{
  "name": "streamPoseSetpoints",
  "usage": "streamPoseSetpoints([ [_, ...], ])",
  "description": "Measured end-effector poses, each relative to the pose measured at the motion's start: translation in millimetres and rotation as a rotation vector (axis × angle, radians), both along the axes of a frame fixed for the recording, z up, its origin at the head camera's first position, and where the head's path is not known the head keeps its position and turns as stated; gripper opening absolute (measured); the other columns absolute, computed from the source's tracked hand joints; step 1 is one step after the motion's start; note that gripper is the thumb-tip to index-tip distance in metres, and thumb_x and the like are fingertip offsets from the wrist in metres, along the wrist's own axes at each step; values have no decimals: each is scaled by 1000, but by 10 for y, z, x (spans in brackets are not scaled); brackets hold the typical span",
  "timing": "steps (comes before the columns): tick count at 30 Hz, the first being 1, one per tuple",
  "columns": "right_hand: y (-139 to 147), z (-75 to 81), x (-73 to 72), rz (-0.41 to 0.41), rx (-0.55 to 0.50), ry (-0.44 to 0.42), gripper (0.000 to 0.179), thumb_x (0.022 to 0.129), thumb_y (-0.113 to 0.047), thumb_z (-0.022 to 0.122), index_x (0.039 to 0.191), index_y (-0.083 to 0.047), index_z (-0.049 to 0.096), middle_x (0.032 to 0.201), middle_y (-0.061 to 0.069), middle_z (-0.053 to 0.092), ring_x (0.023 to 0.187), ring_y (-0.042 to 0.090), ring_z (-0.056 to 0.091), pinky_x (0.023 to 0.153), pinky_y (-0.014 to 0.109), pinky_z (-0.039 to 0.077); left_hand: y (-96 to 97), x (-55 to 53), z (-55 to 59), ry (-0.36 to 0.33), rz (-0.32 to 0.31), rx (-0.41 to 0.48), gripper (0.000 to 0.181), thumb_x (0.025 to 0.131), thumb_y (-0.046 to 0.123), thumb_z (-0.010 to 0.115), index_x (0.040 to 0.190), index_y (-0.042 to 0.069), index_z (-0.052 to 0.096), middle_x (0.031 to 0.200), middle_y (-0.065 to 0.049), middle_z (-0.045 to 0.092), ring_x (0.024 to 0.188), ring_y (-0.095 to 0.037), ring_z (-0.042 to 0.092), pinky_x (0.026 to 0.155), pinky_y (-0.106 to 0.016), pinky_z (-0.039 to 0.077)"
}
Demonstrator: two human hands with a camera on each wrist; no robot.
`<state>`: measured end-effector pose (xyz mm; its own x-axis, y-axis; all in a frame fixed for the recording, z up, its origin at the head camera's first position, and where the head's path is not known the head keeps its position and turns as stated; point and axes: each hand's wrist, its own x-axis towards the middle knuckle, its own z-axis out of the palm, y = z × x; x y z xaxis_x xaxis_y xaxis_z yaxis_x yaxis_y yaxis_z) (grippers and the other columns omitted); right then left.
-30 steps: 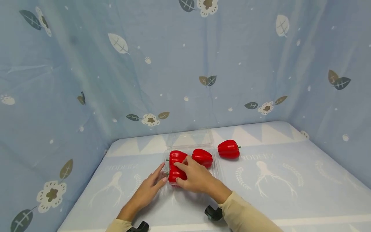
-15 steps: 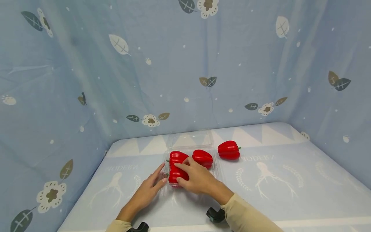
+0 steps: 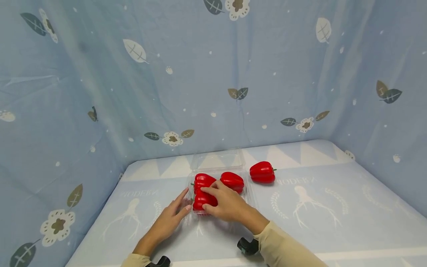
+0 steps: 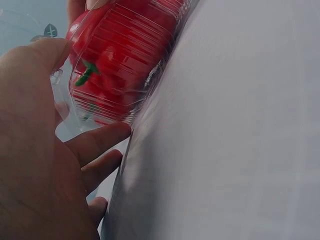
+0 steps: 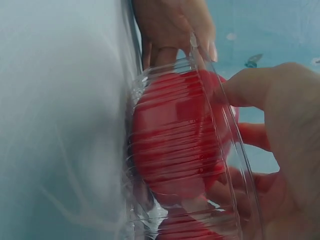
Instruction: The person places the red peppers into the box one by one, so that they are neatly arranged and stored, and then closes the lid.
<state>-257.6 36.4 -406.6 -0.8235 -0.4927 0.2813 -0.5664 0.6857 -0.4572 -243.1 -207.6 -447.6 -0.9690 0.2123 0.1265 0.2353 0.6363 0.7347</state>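
Note:
A clear plastic clamshell box (image 3: 250, 194) lies with its lid (image 3: 218, 160) folded back behind it. Inside are three red bell peppers: a front left one (image 3: 201, 203), a back left one (image 3: 202, 180) and a back right one (image 3: 232, 181). My right hand (image 3: 230, 204) reaches over the box's right side and grips the front left pepper, thumb in front and fingers behind. At the box's left wall, my left hand (image 3: 168, 219) rests with its fingers spread and fairly straight. Green stems (image 4: 87, 73) point toward that wall in the left wrist view.
Another red bell pepper (image 3: 262, 172) lies on the tablecloth (image 3: 317, 215) to the right of the box. A blue patterned curtain (image 3: 186, 92) hangs behind the table and along both sides.
Hardly anything differs. My right hand stays on the front left pepper, which has shifted very slightly. My left hand keeps its place beside the box.

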Motion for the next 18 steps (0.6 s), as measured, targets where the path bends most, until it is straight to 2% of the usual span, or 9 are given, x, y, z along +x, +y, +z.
streamPoseSetpoints([
  [6, -27, -2, 9, -53, 17, -4, 61, 88, -51, 73, 143, -32, 58, 125, 2, 58, 106, 19, 61, 85, 43, 58, 4, -2, 0, 15, 8, -27, 71, 97, 61, 54, 158, 33, 31, 139, -4, 60, 135, -29, 49, 109, -65, 32],
  [11, -64, -12, 20, -94, 24, 56, 62, 86, -56, 72, 142, -33, 59, 122, 3, 62, 97, 19, 64, 79, 42, 59, 16, -15, 24, 15, 15, -38, 70, 96, 61, 54, 158, 34, 32, 143, -7, 57, 136, -28, 49, 109, -65, 30],
  [18, -74, -15, 39, -48, 97, 77, 55, 92, -50, 65, 143, -33, 58, 132, 5, 61, 109, 23, 64, 83, 49, 57, -6, 8, 9, -5, 14, -24, 72, 96, 60, 55, 158, 32, 32, 144, -10, 55, 135, -28, 50, 110, -62, 33],
])
